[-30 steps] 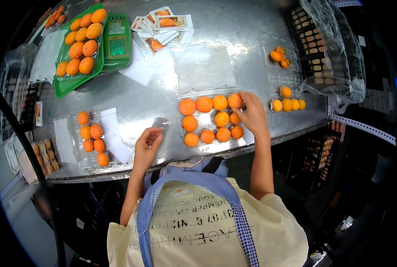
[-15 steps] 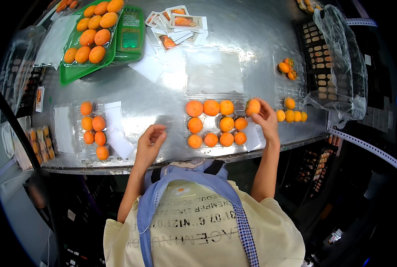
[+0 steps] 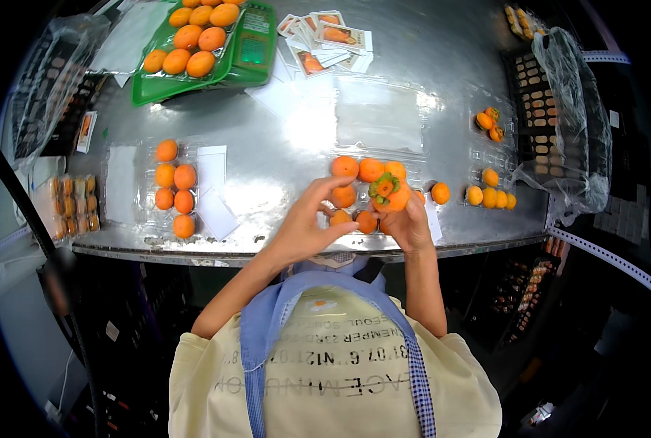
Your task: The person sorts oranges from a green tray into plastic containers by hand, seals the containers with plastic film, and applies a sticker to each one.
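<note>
Held above the clear tray (image 3: 384, 152) by the curled right hand (image 3: 414, 230), a persimmon (image 3: 391, 200) could bruise fruit (image 3: 345, 166) beneath should grip slip; the half-open left hand (image 3: 305, 225), at tray left, appears empty.

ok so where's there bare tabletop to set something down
The metal table shows two bare patches: one between the white slips and the left hand, another farther back, between the picture cards and the plastic-draped crate. It's crowded around the right hand, which holds a persimmon over the rows of fruit, and around the green scale.
</note>
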`<state>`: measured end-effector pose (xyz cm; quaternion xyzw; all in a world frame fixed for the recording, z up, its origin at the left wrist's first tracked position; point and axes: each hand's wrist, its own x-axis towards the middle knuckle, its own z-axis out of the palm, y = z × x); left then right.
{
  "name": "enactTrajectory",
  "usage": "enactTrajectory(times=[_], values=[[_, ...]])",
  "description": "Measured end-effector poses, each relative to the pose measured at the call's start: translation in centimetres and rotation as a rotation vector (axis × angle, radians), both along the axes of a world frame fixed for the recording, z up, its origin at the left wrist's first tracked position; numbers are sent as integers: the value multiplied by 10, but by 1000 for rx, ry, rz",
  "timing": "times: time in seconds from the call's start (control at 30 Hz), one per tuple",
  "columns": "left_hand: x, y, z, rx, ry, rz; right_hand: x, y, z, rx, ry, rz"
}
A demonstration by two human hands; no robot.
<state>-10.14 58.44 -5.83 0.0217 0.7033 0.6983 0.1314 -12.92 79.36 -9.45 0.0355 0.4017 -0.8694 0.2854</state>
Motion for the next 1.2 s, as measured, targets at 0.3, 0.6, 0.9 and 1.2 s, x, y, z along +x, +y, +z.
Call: enactTrajectory(times=[0.3, 0.6, 0.9, 1.2], values=[[11, 4, -4, -37, 204, 33, 22, -46, 18, 47, -110, 83], [14, -1, -3, -122, 223, 41, 26, -49, 18, 163, -92, 206], [17, 0, -12, -99, 169, 71, 24, -48, 16, 495, -33, 241], [19, 0, -17, -136, 138, 25, 18, -51, 22, 898, 269, 246]])
